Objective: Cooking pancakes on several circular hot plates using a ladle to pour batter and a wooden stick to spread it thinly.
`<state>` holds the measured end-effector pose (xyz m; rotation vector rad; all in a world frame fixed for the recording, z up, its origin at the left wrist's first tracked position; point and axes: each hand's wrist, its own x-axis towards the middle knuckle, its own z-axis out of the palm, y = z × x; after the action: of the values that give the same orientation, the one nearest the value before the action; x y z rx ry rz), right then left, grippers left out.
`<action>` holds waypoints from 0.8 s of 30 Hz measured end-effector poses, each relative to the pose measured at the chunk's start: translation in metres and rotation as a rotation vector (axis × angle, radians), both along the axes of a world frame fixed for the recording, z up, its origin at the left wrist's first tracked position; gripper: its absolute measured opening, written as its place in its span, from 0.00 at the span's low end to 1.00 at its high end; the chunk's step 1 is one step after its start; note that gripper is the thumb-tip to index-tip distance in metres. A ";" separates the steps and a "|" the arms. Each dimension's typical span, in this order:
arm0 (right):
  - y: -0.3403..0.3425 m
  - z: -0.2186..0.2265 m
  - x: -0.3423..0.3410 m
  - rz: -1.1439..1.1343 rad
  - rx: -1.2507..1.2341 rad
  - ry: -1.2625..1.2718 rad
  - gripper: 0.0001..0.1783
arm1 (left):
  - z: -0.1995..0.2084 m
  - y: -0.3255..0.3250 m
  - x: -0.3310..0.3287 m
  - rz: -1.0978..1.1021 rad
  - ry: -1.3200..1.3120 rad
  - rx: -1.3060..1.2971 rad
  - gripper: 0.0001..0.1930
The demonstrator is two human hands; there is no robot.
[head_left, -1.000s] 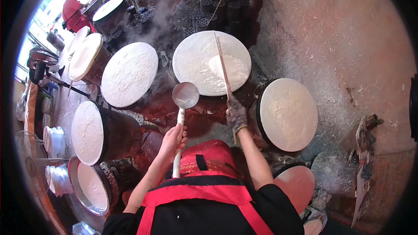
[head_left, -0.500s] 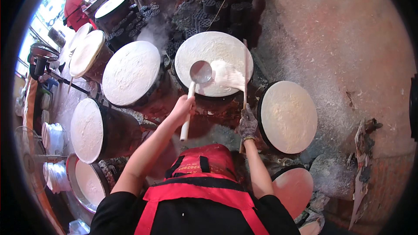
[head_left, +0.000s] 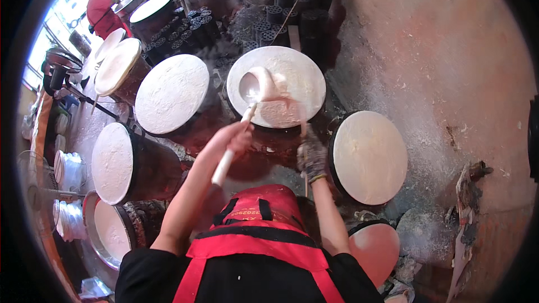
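My bare left hand [head_left: 236,136] is closed round the pale handle of a ladle [head_left: 247,113]. Its bowl hangs over the round, white-coated top [head_left: 306,95] of a dark drum-shaped stove. A soft white mass, like wet dough or batter [head_left: 265,81], curls over the bowl's right rim. My right hand [head_left: 312,157], in a dark mottled glove, grips a thin stick [head_left: 304,129] at the near right edge of the same top. The stick is blurred by motion, and its upper end is hard to make out.
More white-topped drums stand around me, one at left [head_left: 172,94] and one at right [head_left: 370,157]. Behind are stacks of black holed coal cylinders [head_left: 283,19]. A fan [head_left: 60,67] stands at far left. A person in red [head_left: 104,14] is at the far left back.
The white mass stretched from the ladle to the stick before; now it is gathered at the ladle's bowl. The ladle has shifted slightly left, and my right hand has moved slightly left.
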<state>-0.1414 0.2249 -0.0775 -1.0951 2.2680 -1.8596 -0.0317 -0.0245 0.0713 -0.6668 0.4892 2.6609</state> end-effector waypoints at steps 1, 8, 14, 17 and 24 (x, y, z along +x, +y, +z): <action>-0.001 0.030 0.002 -0.172 -0.088 -0.522 0.25 | -0.001 -0.002 0.019 0.010 -0.044 0.047 0.10; 0.008 0.003 0.089 -0.071 0.339 -0.335 0.21 | -0.014 -0.001 0.054 0.077 -0.309 0.157 0.07; -0.045 -0.010 0.071 -0.002 0.031 -0.423 0.28 | -0.018 0.022 0.155 0.353 -0.367 -0.942 0.08; -0.095 -0.013 0.080 -0.066 0.309 -0.200 0.25 | -0.006 0.011 0.223 0.430 -0.473 -1.043 0.08; -0.210 0.026 0.191 0.410 0.563 -0.126 0.11 | -0.011 -0.031 0.370 0.902 -0.322 -0.014 0.05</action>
<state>0.0499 0.0144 -0.0510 -1.1763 2.0876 -1.0202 0.3381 -0.0556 0.0598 -1.5905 0.1113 3.2246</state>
